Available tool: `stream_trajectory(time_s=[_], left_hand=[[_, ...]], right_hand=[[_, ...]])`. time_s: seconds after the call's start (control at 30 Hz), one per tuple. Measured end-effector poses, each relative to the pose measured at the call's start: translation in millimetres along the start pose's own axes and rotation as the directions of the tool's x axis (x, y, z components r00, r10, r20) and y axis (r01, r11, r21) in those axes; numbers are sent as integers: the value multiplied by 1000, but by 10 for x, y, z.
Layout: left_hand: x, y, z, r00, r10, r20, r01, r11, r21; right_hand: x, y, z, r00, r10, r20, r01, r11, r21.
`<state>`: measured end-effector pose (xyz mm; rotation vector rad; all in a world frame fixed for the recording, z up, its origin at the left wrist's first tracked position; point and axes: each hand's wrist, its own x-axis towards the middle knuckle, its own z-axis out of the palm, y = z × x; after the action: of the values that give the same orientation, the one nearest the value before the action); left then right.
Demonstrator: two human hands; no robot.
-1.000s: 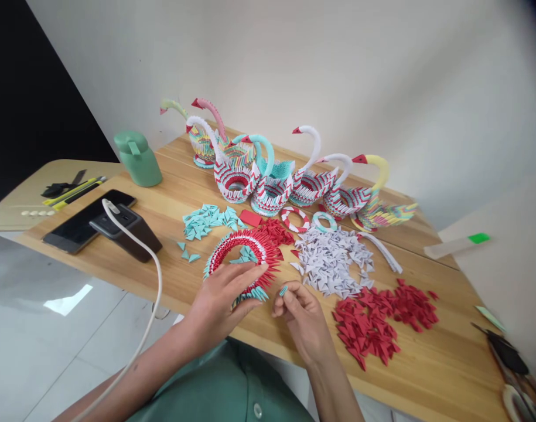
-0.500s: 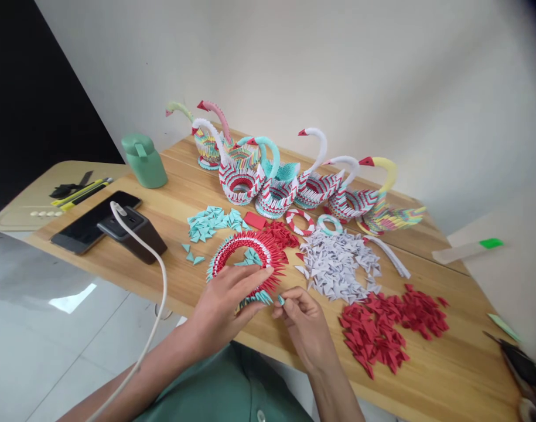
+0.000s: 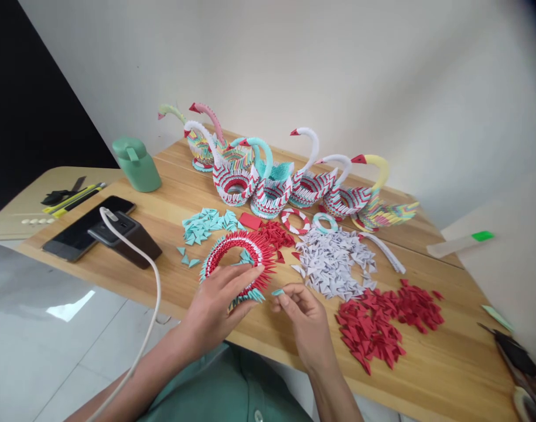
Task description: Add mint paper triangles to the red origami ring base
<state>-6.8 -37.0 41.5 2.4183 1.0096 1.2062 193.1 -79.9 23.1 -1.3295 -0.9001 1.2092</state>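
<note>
No writing, label, brand, number or sign can be read anywhere in the view; the dark phone (image 3: 85, 230) near the table's left edge shows a blank screen; the black charger block (image 3: 126, 236) beside it bears no legible mark; the green container (image 3: 137, 164) towards the far left corner is plain; the green tag (image 3: 482, 236) on the white strip beyond the right edge carries no print that can be made out.
</note>
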Motion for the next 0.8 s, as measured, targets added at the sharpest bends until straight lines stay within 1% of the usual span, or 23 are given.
stream_trajectory(time_s=[0.1,0.23,0.43,0.53,0.67,0.8], left_hand=[[13,8,4,1000,2,4,-2,1000,4],[15,5,16,1000,3,13,-3,1000,-7],[0,11,21,1000,-5,5,5,1000,-29],[3,14,16,1000,-13,1,13,1000,-26],[-7,0,14,1000,-19,-7,18,1000,-22],[-24,-20,5,1000,-16,0,16,999,-30]], right_hand=[[-10,-29,12,1000,8,19,-9,1000,5],[-9,-33,7,1000,15,0,-15,1000,-13],[-11,-38,-7,999,-42,3,42,996,-81],[-4,-59,14,999,-44,2,44,994,-100],[16,-51,46,1000,-23,-4,23,998,-52],[30,-3,58,998,54,10,-55,997,63]])
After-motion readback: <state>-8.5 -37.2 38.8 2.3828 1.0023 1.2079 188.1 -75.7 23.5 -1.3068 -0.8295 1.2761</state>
